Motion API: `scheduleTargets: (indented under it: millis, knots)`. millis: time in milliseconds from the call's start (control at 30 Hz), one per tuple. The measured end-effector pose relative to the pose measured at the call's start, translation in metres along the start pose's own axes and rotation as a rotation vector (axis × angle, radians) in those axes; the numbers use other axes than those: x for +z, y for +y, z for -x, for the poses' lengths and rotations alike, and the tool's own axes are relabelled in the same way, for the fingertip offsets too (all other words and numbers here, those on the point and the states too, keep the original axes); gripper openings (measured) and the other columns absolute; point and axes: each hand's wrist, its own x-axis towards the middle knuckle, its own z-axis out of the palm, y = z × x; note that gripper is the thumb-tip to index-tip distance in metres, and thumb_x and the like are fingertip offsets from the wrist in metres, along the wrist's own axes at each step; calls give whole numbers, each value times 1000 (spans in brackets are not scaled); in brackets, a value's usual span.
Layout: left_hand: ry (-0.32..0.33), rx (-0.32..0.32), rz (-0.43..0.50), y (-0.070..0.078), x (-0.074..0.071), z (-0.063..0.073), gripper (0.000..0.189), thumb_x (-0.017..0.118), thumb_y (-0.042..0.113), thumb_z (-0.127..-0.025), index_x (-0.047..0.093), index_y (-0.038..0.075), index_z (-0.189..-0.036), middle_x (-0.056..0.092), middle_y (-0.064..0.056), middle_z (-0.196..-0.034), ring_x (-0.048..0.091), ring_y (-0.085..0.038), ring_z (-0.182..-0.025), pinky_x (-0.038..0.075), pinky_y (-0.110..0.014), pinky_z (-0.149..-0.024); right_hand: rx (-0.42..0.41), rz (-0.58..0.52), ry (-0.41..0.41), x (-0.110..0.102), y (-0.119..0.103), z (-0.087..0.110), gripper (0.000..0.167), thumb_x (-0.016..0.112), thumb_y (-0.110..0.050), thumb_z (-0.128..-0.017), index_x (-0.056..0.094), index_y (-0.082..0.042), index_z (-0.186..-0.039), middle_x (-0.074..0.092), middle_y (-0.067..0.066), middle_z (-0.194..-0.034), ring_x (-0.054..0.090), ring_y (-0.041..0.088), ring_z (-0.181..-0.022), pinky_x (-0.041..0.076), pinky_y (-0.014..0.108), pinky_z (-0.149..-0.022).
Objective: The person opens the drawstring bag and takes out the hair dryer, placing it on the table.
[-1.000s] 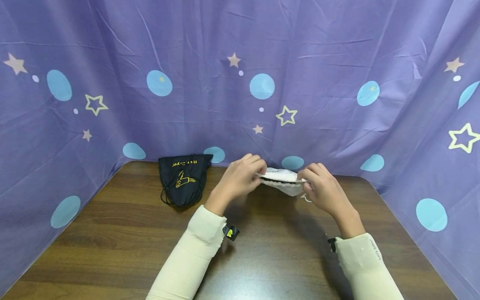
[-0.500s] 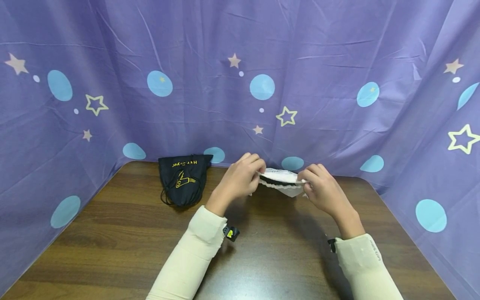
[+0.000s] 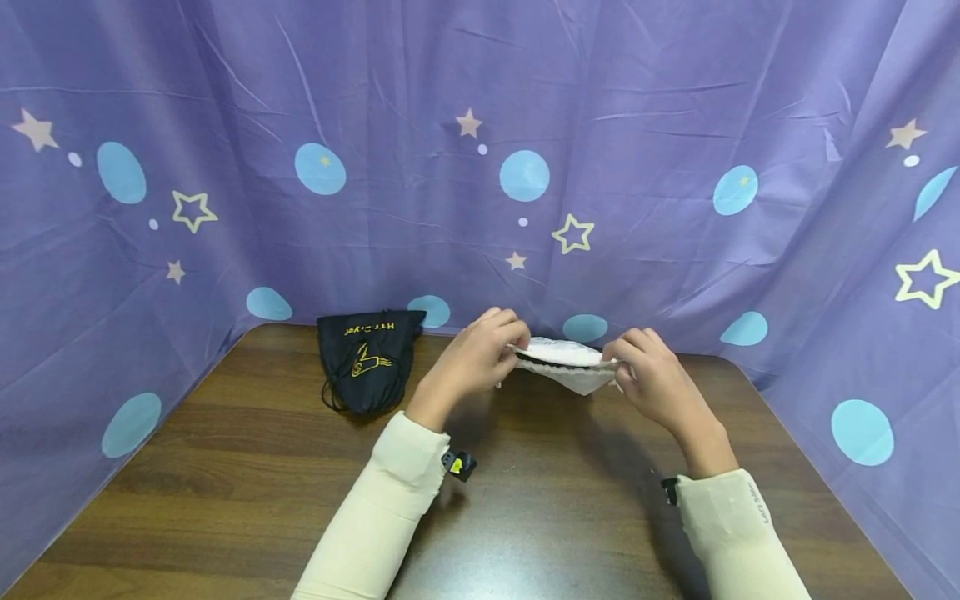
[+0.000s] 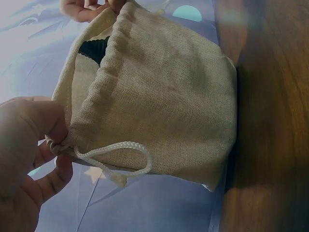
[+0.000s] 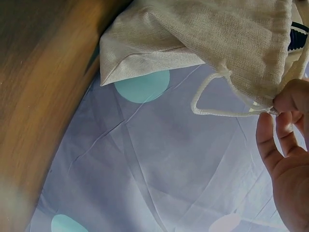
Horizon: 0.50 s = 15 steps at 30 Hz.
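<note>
A beige cloth drawstring bag (image 4: pixel 169 96) is held up by its mouth between both hands, its bottom close to the wooden table. My left hand (image 3: pixel 480 354) pinches one corner of the mouth, and the right hand (image 3: pixel 656 379) pinches the opposite corner. From the left corner hangs a loop of white cord (image 4: pixel 137 145); a second white cord (image 5: pixel 217 114) loops out beside the right fingers. The mouth is parted, and a dark ribbed thing (image 4: pixel 96 48) shows inside. Most of it is hidden by the cloth.
A black drawstring pouch (image 3: pixel 365 362) printed "Hair Dryer" in yellow lies at the back left of the wooden table (image 3: pixel 285 467). A purple curtain (image 3: pixel 390 167) with stars and blue dots surrounds the table at the back and both sides.
The bag's mouth opened a little, then got drawn out wider sideways as my right hand shifted slightly right. My left hand moved slightly left. The black pouch stayed in place.
</note>
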Motion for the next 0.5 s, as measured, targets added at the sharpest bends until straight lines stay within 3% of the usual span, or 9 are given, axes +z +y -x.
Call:
scheduleTargets:
  millis: [500]
  knots:
    - [-23, -21, 34, -2, -3, 1, 28, 69, -9, -76, 64, 15, -90, 59, 4, -90, 53, -15, -88, 46, -29, -74, 13, -24, -8, -4, 3, 2, 32, 58, 17, -70, 67, -5, -91, 65, 4, -90, 51, 24, -78, 39, 37, -70]
